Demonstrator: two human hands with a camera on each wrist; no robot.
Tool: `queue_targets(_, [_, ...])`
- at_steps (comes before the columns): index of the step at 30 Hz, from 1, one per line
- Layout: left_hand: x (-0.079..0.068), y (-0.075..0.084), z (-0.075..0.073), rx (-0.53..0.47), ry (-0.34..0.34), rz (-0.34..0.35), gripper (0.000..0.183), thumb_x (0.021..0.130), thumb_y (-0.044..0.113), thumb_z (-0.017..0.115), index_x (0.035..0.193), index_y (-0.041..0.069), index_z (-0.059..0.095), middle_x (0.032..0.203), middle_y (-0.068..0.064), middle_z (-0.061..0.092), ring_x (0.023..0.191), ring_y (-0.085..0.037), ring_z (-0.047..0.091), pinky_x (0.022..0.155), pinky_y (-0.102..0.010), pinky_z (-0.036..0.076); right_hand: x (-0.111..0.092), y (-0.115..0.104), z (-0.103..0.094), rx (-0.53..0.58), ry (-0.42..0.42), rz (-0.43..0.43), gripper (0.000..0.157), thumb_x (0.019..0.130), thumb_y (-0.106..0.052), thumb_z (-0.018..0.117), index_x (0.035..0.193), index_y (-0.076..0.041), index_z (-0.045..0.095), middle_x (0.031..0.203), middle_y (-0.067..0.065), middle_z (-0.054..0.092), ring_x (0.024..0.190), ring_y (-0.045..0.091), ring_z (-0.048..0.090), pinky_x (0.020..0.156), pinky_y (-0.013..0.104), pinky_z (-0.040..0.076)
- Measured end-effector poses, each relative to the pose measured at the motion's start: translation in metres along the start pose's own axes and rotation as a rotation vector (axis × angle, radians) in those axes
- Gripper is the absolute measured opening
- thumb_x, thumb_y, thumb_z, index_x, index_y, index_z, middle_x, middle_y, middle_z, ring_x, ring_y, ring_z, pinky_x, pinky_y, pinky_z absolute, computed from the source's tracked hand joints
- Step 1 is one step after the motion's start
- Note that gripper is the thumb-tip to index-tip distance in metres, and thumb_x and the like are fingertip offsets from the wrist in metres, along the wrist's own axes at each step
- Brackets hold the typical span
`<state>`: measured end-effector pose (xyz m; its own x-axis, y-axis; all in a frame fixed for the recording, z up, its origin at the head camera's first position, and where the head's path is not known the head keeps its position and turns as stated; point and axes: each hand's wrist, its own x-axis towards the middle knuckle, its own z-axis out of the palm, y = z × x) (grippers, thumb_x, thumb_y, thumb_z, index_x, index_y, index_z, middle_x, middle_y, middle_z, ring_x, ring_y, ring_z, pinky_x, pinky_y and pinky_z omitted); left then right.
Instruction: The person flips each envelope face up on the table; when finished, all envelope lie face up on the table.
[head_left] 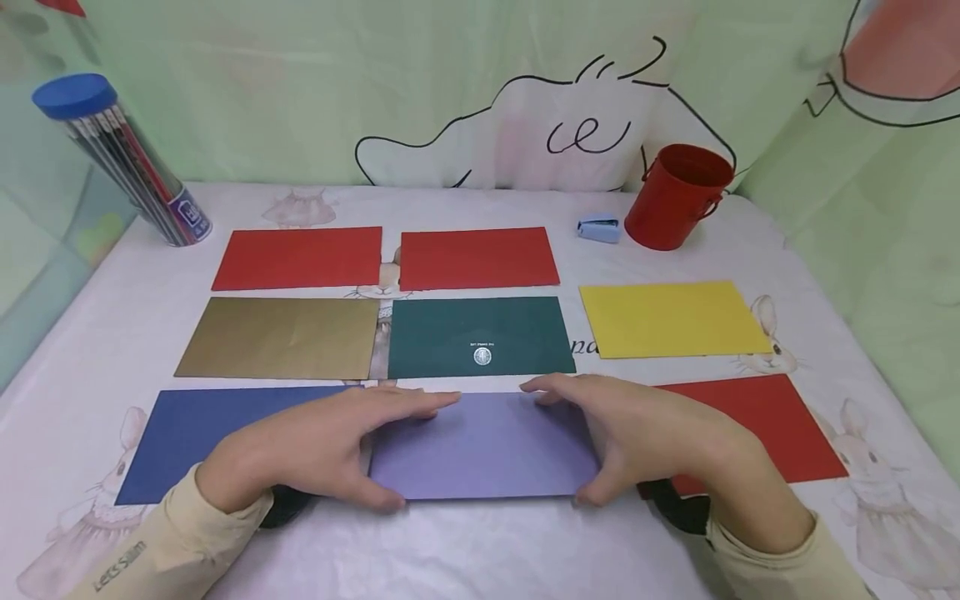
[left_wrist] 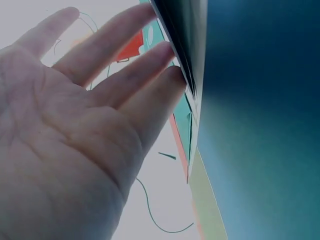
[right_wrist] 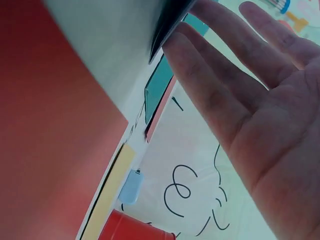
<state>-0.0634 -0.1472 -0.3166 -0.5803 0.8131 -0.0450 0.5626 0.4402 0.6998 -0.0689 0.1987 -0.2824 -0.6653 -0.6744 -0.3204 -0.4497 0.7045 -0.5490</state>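
Note:
A flat purple envelope-like rectangle [head_left: 483, 450] lies in the front row of the table. At its left end is my left hand [head_left: 322, 446], thumb by the near left corner and fingers reaching over the far edge. My right hand [head_left: 648, 425] mirrors it at the right end, thumb by the near right corner. The left wrist view shows the left hand's fingers [left_wrist: 135, 90] straight, tips against the edge. Nearly straight fingers [right_wrist: 200, 80] of the right hand also meet an edge. Partly under the forearms are a blue rectangle [head_left: 195, 425] and a red rectangle [head_left: 780, 425].
Behind lie a gold rectangle [head_left: 277, 337], a green one [head_left: 480, 325] with a white emblem, a yellow one [head_left: 667, 321] and two red ones [head_left: 300, 258]. A pencil tub [head_left: 127, 158] leans at back left. A light-blue stapler [head_left: 598, 228] and red bucket [head_left: 671, 204] stand back right.

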Motion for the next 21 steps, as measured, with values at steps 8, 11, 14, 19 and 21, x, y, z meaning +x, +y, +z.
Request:
queue_targets(8, [-0.002, 0.000, -0.005, -0.052, 0.020, 0.045, 0.086, 0.080, 0.026, 0.084, 0.155, 0.027, 0.042, 0.124, 0.010, 0.067, 0.122, -0.006, 0.057, 0.100, -0.036, 0.047, -0.006, 0.000, -0.006, 0.071, -0.007, -0.045, 0.083, 0.074, -0.023, 0.088, 0.144, -0.029, 0.043, 0.122, -0.016, 0.062, 0.117, 0.010, 0.057, 0.098, 0.044, 0.048])
queue_targets(11, [-0.003, -0.001, -0.005, -0.077, 0.043, 0.074, 0.080, 0.082, 0.024, 0.082, 0.153, 0.025, 0.045, 0.119, 0.011, 0.068, 0.116, -0.006, 0.061, 0.096, -0.037, 0.049, -0.008, 0.001, -0.007, 0.097, 0.002, -0.063, 0.080, 0.076, -0.020, 0.085, 0.143, -0.029, 0.043, 0.120, -0.018, 0.063, 0.115, 0.008, 0.057, 0.095, 0.041, 0.049])
queue_targets(14, [-0.003, -0.002, -0.006, -0.097, 0.067, 0.113, 0.077, 0.083, 0.023, 0.080, 0.152, 0.024, 0.046, 0.118, 0.010, 0.069, 0.113, -0.006, 0.063, 0.095, -0.038, 0.050, -0.009, 0.001, -0.008, 0.133, 0.017, -0.090, 0.080, 0.077, -0.015, 0.083, 0.144, -0.029, 0.042, 0.118, -0.017, 0.064, 0.112, 0.009, 0.057, 0.086, 0.036, 0.052])
queue_targets(19, [-0.003, -0.002, -0.008, -0.141, 0.139, 0.203, 0.074, 0.083, 0.014, 0.080, 0.150, 0.020, 0.049, 0.111, 0.009, 0.072, 0.105, -0.008, 0.067, 0.085, -0.034, 0.054, -0.009, 0.003, -0.011, 0.179, 0.067, -0.141, 0.074, 0.077, -0.008, 0.078, 0.141, -0.026, 0.046, 0.112, -0.014, 0.067, 0.106, 0.012, 0.060, 0.067, 0.030, 0.054])
queue_targets(21, [-0.002, -0.002, -0.009, -0.157, 0.192, 0.259, 0.073, 0.081, 0.007, 0.080, 0.148, 0.015, 0.051, 0.106, 0.007, 0.074, 0.099, -0.008, 0.070, 0.082, -0.033, 0.056, -0.009, 0.004, -0.013, 0.173, 0.107, -0.166, 0.070, 0.077, -0.006, 0.076, 0.139, -0.025, 0.048, 0.110, -0.014, 0.068, 0.104, 0.010, 0.062, 0.073, 0.032, 0.055])
